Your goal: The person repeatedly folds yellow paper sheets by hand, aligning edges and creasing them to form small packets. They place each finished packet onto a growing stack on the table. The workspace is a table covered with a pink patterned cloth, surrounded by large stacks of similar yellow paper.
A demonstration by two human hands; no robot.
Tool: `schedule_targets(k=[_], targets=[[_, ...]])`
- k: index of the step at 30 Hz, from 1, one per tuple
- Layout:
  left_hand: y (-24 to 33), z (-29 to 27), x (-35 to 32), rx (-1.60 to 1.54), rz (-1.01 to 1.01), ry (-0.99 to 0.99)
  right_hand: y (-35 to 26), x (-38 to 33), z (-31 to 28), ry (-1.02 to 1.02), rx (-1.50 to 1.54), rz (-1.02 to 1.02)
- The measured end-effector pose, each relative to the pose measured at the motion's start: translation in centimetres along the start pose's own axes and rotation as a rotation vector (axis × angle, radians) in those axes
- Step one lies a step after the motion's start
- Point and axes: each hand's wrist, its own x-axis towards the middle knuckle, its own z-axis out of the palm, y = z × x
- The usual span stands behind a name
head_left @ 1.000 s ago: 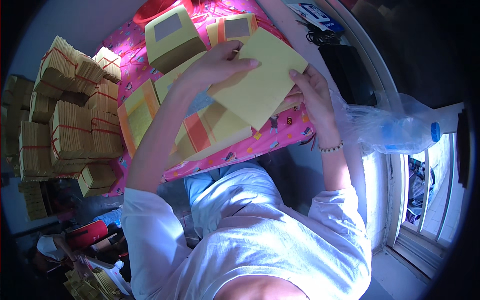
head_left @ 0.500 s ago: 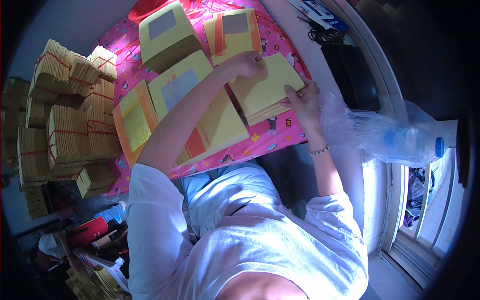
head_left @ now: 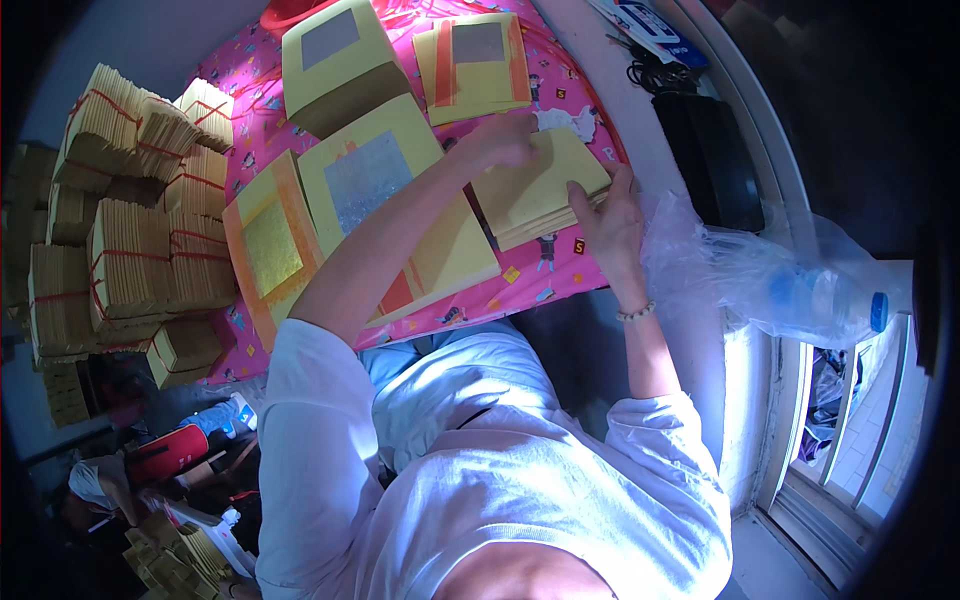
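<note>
Print seen: a single letter on a small dark square [head_left: 579, 246] of the pink table cover [head_left: 480, 308], near its front edge, and lettering, too small to read, on a blue-and-white packet [head_left: 648, 20].

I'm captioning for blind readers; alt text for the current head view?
A person's left hand and right hand touch a yellow paper stack on a pink patterned tablecloth. More yellow stacks, some bearing silver or gold squares, lie nearby; red-tied paper bundles stand at left.
</note>
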Motion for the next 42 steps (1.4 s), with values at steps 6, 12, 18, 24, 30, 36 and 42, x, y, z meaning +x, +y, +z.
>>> schedule_targets(k=[6, 12, 18, 24, 30, 36, 42], targets=[[0.4, 0.6, -0.2, 0.070, -0.003, 0.072, -1.9, 0.1, -0.8, -0.002, -0.125, -0.149], [1.9, -1.5, -2.0, 0.023, 0.150, 0.390, -1.3, 0.0, 0.0, -0.039, -0.129, -0.138], [3.7, -5.5, -9.5, -0.354, 0.404, 0.519, -2.2, 0.9, -0.6, -0.025, -0.160, -0.159], [2.1, -5.2, -21.4, -0.370, 0.246, 0.489, -6.0, 2.0, -2.7, 0.017, 0.019, -0.280], [-0.9, -1.7, -28.9, -0.192, 0.085, 0.556, -11.1, 1.5, -4.4, -0.385, 0.304, -0.595], [-1.3, 0.7, -31.3, -0.207, -0.019, 0.605, -13.4, 0.3, -2.9, -0.525, 0.296, -0.683], [-2.1, 1.8, -31.1, -0.266, 0.033, 0.725, -13.5, 0.4, -2.2, -0.582, 0.314, -0.671]])
